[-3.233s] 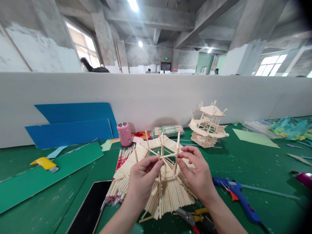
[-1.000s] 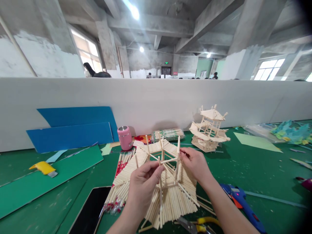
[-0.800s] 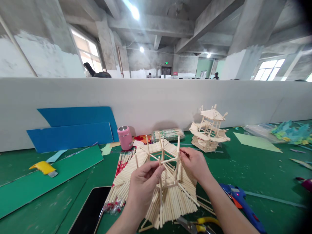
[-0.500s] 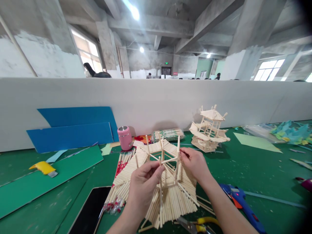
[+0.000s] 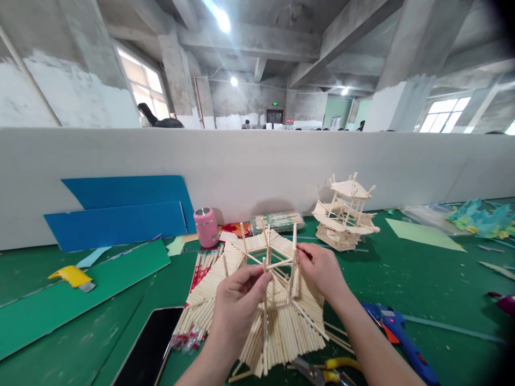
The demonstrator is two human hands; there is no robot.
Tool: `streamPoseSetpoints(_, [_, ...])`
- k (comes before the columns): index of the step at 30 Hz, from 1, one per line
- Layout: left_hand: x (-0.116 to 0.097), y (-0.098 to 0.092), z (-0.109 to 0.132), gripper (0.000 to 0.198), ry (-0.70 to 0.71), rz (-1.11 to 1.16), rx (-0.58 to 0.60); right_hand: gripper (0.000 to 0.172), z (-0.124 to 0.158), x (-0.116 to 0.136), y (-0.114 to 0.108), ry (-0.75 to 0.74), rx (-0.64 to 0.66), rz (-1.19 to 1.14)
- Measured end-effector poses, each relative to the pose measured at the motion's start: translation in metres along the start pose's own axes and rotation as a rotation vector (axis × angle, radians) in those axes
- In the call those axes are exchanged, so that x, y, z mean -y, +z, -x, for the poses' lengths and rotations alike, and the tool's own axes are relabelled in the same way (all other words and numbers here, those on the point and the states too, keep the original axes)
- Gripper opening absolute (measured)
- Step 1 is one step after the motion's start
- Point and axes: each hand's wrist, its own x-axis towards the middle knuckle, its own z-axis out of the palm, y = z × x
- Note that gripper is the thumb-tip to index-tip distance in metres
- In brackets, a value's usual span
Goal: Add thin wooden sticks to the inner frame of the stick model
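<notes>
In front of me on the table stands a model roof of pale wooden sticks (image 5: 289, 327), with several upright posts around a central opening. My left hand (image 5: 241, 292) pinches a stick at the near side of that opening, thumb and forefinger close to the upright post there. My right hand (image 5: 319, 265) has its fingertips closed at the right-hand upright post (image 5: 295, 236). A crosswise stick (image 5: 280, 264) spans between the two hands. The fingers hide parts of the joints.
A blue glue gun (image 5: 402, 332) and yellow-handled pliers (image 5: 341, 364) lie at the right front. A phone (image 5: 148, 348) is at the left front, with a yellow cutter (image 5: 72, 276) beyond. A pink flask (image 5: 206, 228) and a finished-looking stick pavilion (image 5: 346, 214) stand behind.
</notes>
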Motion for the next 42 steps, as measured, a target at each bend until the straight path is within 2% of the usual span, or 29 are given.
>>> streamPoseSetpoints(33, [0.001,-0.001,0.000,0.011,-0.020,0.040,0.005,0.021,0.001,-0.002,0.001,0.007,-0.005,-0.063])
streamPoseSetpoints(40, [0.001,0.000,0.000,0.009,-0.018,0.038,0.012,0.021,0.013,0.003,-0.006,0.037,-0.073,-0.148])
streamPoseSetpoints(42, [0.001,0.000,0.000,0.010,-0.016,0.039,0.009,0.018,0.020,0.009,-0.010,0.013,-0.051,-0.196])
